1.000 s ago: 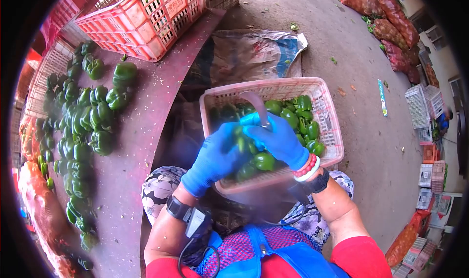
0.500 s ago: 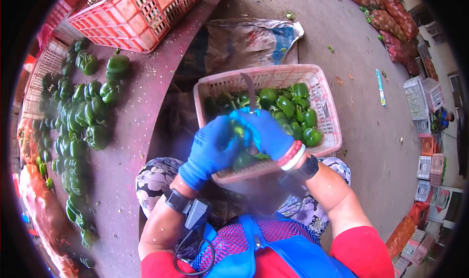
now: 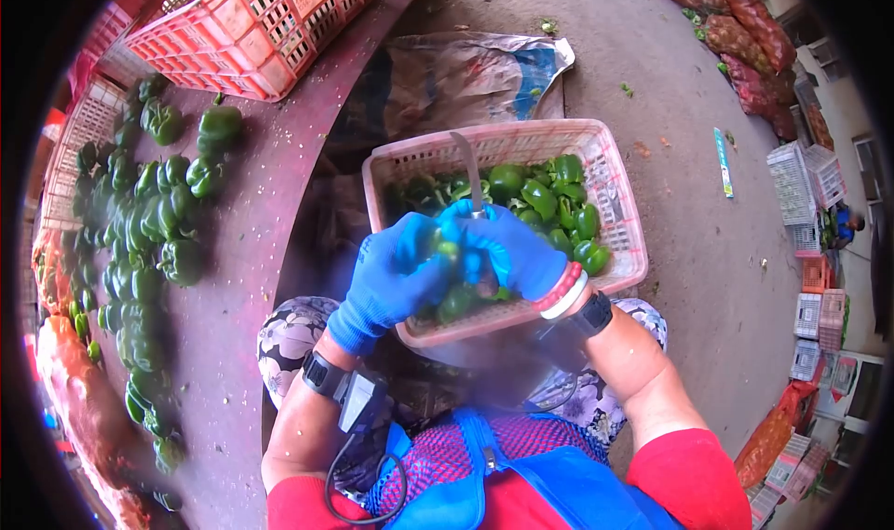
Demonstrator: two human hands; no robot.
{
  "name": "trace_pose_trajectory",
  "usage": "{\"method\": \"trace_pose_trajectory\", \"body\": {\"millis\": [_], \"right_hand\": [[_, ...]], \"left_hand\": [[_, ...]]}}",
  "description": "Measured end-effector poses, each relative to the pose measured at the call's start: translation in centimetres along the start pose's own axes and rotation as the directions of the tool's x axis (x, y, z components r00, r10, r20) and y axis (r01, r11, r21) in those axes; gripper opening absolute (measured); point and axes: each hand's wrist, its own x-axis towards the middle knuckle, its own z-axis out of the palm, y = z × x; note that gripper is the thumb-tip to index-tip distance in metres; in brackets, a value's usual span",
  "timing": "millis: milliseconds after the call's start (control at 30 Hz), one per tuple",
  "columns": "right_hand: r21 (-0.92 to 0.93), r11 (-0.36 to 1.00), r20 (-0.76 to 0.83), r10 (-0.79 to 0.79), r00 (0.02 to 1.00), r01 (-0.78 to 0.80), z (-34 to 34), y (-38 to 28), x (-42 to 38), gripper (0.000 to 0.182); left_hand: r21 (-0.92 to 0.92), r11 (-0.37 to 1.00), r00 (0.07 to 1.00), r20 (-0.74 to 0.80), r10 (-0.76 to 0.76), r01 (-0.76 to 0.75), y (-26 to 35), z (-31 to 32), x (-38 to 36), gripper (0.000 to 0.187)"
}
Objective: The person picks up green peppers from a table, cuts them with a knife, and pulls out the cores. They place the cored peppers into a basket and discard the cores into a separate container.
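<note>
In blue gloves, both hands meet above a pink plastic basket [image 3: 633, 218] of green peppers [image 3: 540, 197]. My right hand [image 3: 521, 251] is closed round the handle of a knife [image 3: 468, 162], whose curved blade points away from me over the basket. My left hand [image 3: 396, 274] is curled round a small green piece [image 3: 447, 248], probably part of a pepper; fingers and blur hide much of it. The fingertips of the two hands are close together.
Many green peppers [image 3: 140, 278] lie on a reddish surface at the left. Beyond them is a large red crate [image 3: 270, 32]. A crumpled sack [image 3: 447, 83] lies behind the basket. Filled sacks [image 3: 745, 41] and white crates [image 3: 792, 183] line the right side, with a person [image 3: 846, 224] nearby.
My left hand has shifted slightly left and turned, showing more of the green piece. The knife, still in my right hand, has tilted a little to the left.
</note>
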Motion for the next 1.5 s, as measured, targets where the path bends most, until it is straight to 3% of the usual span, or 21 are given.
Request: {"method": "trace_pose_trajectory", "body": {"millis": [200, 267, 333, 400, 467, 500, 533, 567, 600, 667, 767, 867, 900, 967, 1067, 1100, 1167, 1267, 1367, 1467, 1500], "right_hand": [[-0.054, 0.998, -0.107, -0.044, 0.993, 0.038, 0.4, 1.3, -0.3, 0.027], [0.031, 0.999, -0.181, 0.018, 0.983, -0.012, 1.5, 0.2, -0.6, 0.026], [0.443, 0.896, 0.257, -0.099, 0.961, -0.026, -0.8, 0.3, 1.2, 0.024], [0.559, 0.829, 0.200, -0.164, 0.966, 0.025, -1.5, -0.9, 0.3, 0.019], [0.194, 0.963, -0.041, -0.180, 0.983, 0.184, -2.6, -2.7, -0.4, 0.021], [-0.240, 0.959, -0.180, -0.195, 0.964, 0.149, -3.2, -3.4, -1.0, 0.018], [-0.371, 0.928, -0.245, -0.114, 0.963, 0.016, -4.6, -3.7, -1.0, 0.020], [-0.699, 0.697, -0.413, -0.213, 0.885, -0.159, -6.2, -3.0, -0.5, 0.022], [-0.969, 0.244, -0.160, -0.477, 0.864, -0.045, -7.5, -2.6, -0.4, 0.024], [-0.744, 0.620, -0.490, -0.251, 0.835, -0.250, -8.8, -1.5, 0.1, 0.024], [-0.664, 0.729, -0.387, -0.145, 0.911, -0.166, -11.1, -0.7, -0.2, 0.018], [-0.692, 0.703, -0.367, -0.145, 0.919, -0.165, -9.4, -0.5, 0.6, 0.021], [-0.666, 0.724, -0.363, -0.102, 0.926, -0.182, -8.6, -0.7, 1.0, 0.022], [-0.604, 0.764, -0.372, -0.017, 0.928, -0.228, -7.9, -0.9, 1.0, 0.024], [-0.446, 0.889, -0.352, -0.074, 0.933, -0.098, -7.5, 1.0, 3.2, 0.029], [-0.377, 0.921, -0.369, -0.052, 0.928, -0.099, -7.1, 1.0, 3.5, 0.031], [-0.228, 0.969, -0.405, -0.002, 0.914, -0.099, -6.4, 0.8, 3.8, 0.036], [-0.280, 0.948, -0.423, 0.022, 0.906, -0.154, -7.3, 0.9, 3.8, 0.041], [-0.263, 0.952, -0.496, 0.007, 0.868, -0.158, -7.3, 2.0, 4.1, 0.040], [-0.248, 0.949, -0.522, 0.039, 0.852, -0.196, -7.2, 2.5, 4.4, 0.031], [-0.239, 0.947, -0.531, 0.057, 0.846, -0.214, -6.6, 2.5, 4.5, 0.028]], "left_hand": [[0.500, 0.798, 0.925, 0.017, 0.380, -0.337, 0.3, 0.2, 0.2, 0.031], [0.282, 0.938, 0.975, -0.029, 0.220, -0.203, -0.3, 0.2, 0.1, 0.035], [-0.097, 0.991, 0.995, -0.056, 0.088, -0.093, -0.4, -0.1, 0.4, 0.037], [-0.352, 0.930, 0.994, -0.005, 0.109, -0.104, -0.4, -1.1, 0.2, 0.045], [-0.556, 0.818, 0.989, -0.053, 0.140, -0.146, 0.1, -2.1, -1.4, 0.049], [-0.600, 0.785, 0.988, -0.116, 0.106, -0.154, 1.5, -3.1, -3.2, 0.054], [-0.531, 0.814, 0.968, -0.205, 0.144, -0.234, 2.1, -4.6, -5.4, 0.053], [-0.480, 0.831, 0.941, -0.309, 0.139, -0.280, 2.7, -6.4, -8.0, 0.053], [-0.420, 0.849, 0.899, -0.418, 0.131, -0.320, 3.5, -8.3, -11.3, 0.053], [-0.252, 0.924, 0.791, -0.606, 0.083, -0.290, 4.3, -11.5, -19.7, 0.055], [-0.160, 0.972, 0.622, -0.748, -0.233, 0.172, -0.5, -15.1, -35.6, 0.045], [0.079, 0.505, 0.452, -0.578, -0.680, 0.860, -2.1, -14.6, -47.6, 0.030], [0.066, 0.403, 0.356, -0.613, -0.705, 0.913, -1.9, -14.5, -49.3, 0.028], [0.045, 0.183, 0.167, -0.665, -0.728, 0.982, -1.5, -14.6, -51.1, 0.027], [-0.169, 0.403, -0.112, -0.980, -0.163, 0.899, -7.9, -22.5, -55.0, 0.044], [-0.115, 0.359, -0.146, -0.987, 0.060, 0.926, -8.6, -24.4, -54.8, 0.053], [-0.102, 0.357, -0.158, -0.978, 0.132, 0.928, -8.6, -28.5, -54.3, 0.066], [0.053, 0.247, -0.021, -0.957, 0.288, 0.968, -9.9, -34.4, -55.4, 0.065], [0.157, 0.097, 0.135, -0.971, 0.199, 0.983, -11.8, -38.6, -55.9, 0.057], [-0.058, -0.119, -0.068, -0.994, -0.087, 0.991, -7.9, -37.8, -51.4, 0.052], [-0.042, -0.146, -0.040, -0.999, 0.015, 0.988, -8.6, -37.5, -51.5, 0.044]]}}
